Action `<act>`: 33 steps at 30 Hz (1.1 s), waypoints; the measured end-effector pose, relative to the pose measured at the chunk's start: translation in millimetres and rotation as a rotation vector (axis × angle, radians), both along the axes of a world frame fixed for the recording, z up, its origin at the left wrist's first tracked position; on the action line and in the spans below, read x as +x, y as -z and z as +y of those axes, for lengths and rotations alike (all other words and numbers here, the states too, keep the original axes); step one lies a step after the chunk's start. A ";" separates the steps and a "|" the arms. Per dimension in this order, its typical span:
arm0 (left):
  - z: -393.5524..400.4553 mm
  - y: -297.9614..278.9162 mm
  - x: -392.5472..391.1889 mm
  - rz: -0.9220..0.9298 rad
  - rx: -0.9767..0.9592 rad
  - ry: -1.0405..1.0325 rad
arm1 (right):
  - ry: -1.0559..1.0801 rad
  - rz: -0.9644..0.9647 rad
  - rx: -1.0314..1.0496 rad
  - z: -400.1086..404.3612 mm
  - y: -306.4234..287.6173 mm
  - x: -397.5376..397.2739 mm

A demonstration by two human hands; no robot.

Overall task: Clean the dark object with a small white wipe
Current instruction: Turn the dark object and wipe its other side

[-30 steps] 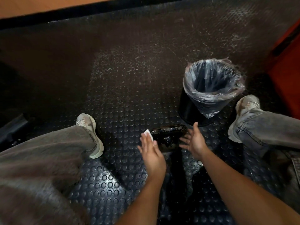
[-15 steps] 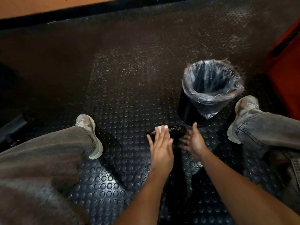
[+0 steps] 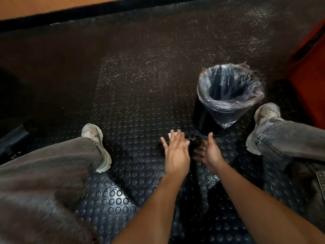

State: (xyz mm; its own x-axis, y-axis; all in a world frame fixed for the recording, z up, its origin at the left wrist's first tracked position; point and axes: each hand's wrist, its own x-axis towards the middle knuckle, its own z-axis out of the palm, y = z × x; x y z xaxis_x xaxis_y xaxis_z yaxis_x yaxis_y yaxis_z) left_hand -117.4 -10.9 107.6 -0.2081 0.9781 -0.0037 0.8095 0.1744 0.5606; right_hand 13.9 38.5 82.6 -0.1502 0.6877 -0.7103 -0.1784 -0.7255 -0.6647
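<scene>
A dark glossy object point(image 3: 194, 140) lies on the studded floor between my feet, mostly hidden under my left hand. My left hand point(image 3: 176, 152) lies flat over it with straight fingers and presses a small white wipe point(image 3: 171, 135) against it; only a corner of the wipe shows past the fingertips. My right hand point(image 3: 210, 152) is at the object's right end with fingers spread; I cannot tell whether it touches the object.
A black bin point(image 3: 207, 120) lined with a clear plastic bag point(image 3: 228, 88) stands just beyond the object on the right. My two pale shoes point(image 3: 97, 147) point(image 3: 263, 124) and jeans flank the hands. An orange surface point(image 3: 309, 81) rises at the far right.
My left hand with the wipe slid from the object's left side onto its top, then stayed there. The right hand has barely moved.
</scene>
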 end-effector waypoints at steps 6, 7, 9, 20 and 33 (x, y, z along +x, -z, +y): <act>-34.7 11.7 -7.6 -0.169 0.109 -0.134 | 0.017 -0.006 0.005 0.0 2.2 1.5; -37.2 9.4 -9.8 -0.221 0.105 -0.201 | 0.017 -0.009 0.005 0.2 1.5 0.8; -32.4 1.5 -13.5 -0.337 0.081 -0.353 | 0.011 -0.003 0.005 -0.2 0.6 -0.3; -2.6 -5.8 -25.5 -0.123 0.014 -0.024 | 0.017 0.019 -0.003 -0.1 -2.2 1.1; -5.5 -20.1 -17.5 -0.251 0.002 -0.295 | 0.021 0.012 -0.012 -0.5 -4.5 -0.5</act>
State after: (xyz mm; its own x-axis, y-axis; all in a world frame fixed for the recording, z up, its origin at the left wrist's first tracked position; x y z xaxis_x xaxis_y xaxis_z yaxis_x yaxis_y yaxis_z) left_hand -134.8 -16.4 127.7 -0.4735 0.8763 -0.0889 0.5622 0.3783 0.7354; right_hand 13.5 37.9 87.1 -0.1447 0.6824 -0.7165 -0.2016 -0.7293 -0.6539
